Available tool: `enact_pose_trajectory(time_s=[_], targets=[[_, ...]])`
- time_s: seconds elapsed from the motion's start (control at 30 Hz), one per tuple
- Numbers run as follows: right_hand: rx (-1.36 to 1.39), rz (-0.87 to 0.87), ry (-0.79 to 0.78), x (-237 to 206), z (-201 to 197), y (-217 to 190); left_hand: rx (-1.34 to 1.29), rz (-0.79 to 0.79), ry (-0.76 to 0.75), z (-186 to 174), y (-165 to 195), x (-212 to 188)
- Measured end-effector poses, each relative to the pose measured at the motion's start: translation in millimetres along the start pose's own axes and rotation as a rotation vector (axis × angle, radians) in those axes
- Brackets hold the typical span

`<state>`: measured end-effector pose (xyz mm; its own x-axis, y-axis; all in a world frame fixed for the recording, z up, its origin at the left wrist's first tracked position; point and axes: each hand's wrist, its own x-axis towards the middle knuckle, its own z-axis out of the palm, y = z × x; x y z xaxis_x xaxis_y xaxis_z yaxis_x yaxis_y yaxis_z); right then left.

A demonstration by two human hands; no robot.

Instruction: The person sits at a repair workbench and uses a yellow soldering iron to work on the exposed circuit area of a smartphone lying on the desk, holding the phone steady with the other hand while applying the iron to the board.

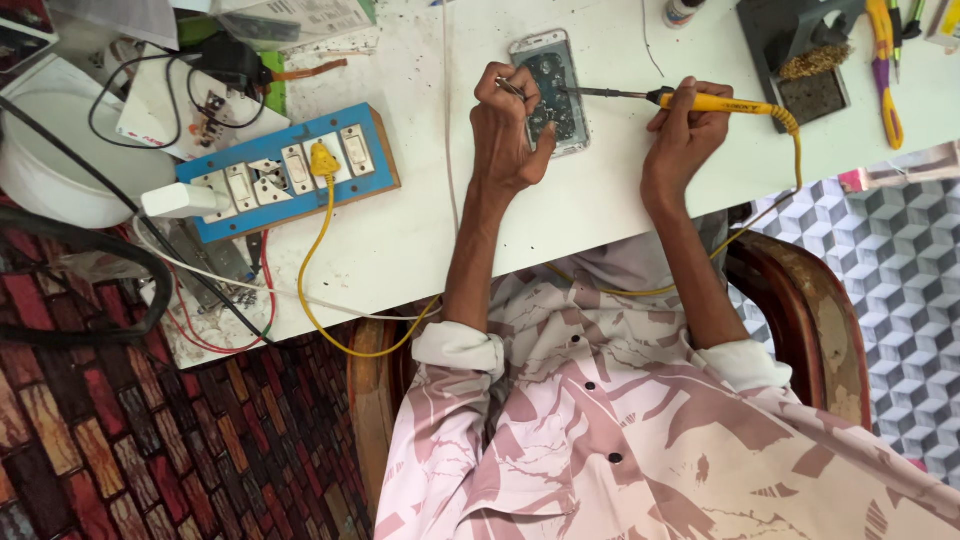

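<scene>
1. on the white table point(600, 200), toward its far edge, lies an opened phone point(553, 92) with its back off and its inner board showing; it is the landmark for what follows.
2. left hand point(510, 135) rests on the near left side of the phone, fingers curled, pinching thin metal tweezers point(512, 88) whose tips sit over the phone's left edge.
3. right hand point(685, 135) is just right of the phone, closed around the yellow handle of a soldering iron point(690, 100); the iron's dark tip reaches left and meets the phone's upper part.
4. yellow cord point(795, 160) from the iron runs down off the table edge, right of the phone.
5. well left of the phone sits a blue switchboard point(290, 170) with a yellow plug in it.
6. far right of the phone stands a dark iron stand point(800, 60) with a brass wool pad.
</scene>
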<state>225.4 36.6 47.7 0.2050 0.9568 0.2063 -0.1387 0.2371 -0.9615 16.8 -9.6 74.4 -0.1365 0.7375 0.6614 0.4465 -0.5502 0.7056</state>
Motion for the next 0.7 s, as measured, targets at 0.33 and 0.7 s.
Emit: enact_pose_trajectory(time_s=[0.33, 0.7], targets=[[-0.023, 0.008, 0.015, 0, 3, 1, 0.099, -0.01, -0.086, -2, 6, -2], [-0.032, 0.003, 0.024, 0, 0, 2, 0.101, -0.274, -0.016, 11, 12, -10]])
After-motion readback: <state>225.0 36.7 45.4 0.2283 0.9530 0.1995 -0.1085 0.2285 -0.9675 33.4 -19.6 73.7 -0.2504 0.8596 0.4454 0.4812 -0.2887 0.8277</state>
